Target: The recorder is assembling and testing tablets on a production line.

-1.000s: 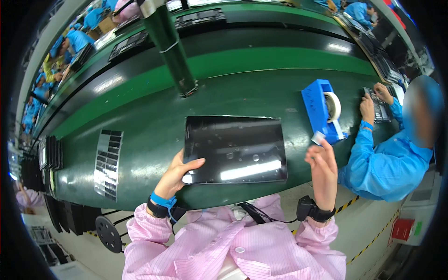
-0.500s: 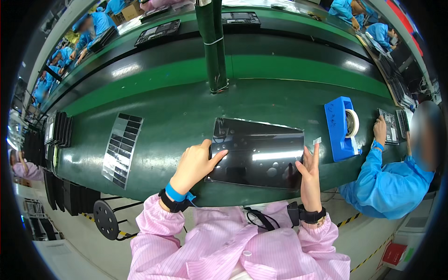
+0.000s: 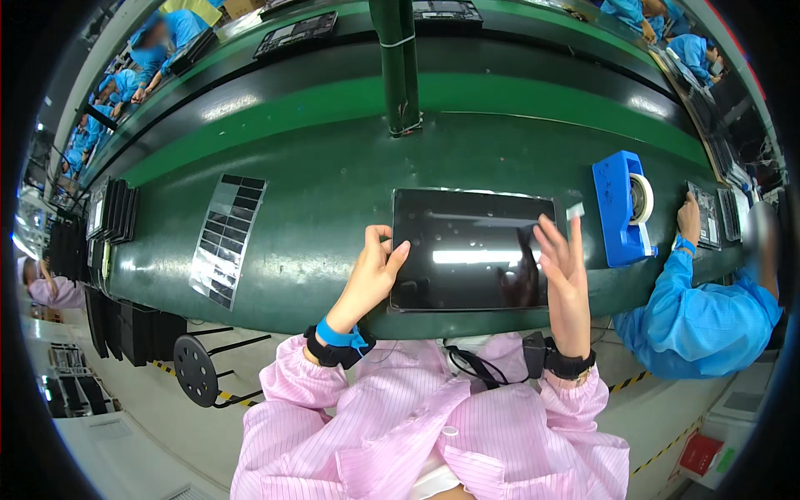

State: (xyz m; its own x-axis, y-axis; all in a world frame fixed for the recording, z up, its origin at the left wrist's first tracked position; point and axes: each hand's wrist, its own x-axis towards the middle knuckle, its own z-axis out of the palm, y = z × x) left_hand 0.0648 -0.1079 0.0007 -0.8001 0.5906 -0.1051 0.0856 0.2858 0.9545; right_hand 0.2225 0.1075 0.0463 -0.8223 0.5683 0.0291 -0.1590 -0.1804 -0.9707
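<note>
- We see a big, flat, dark panel [image 3: 467,225] in front of us, on the green table [image 3: 333,187], between our two hands.
- The panel has a shiny face with pale spots on it. They could be bubbles under a clear cover, but we can't tell for sure.
- Our left hand [image 3: 367,271] is at the panel's left side. The thumb tip is over the edge and the pointing finger is bent close by. We can't tell if they pinch the panel or just rest on it.
- Our right hand [image 3: 568,283] is by the panel's right side, with its fingers spread. We can't tell if it touches the panel.
- A little bit of tape [image 3: 575,212] is at the tip of our right pointing finger. Nothing pinches it, so it seems to be stuck there.
- We think we are partway along. The bit of tape is off the roll, and that part looks done.
- The tape is not on the panel yet, so that part is not done.
- The blue tape holder [image 3: 612,212] stands to the right, near our right hand but apart from it.
- A sheet of dark pieces [image 3: 229,237] lies off to the left. Neither hand touches it.
</note>
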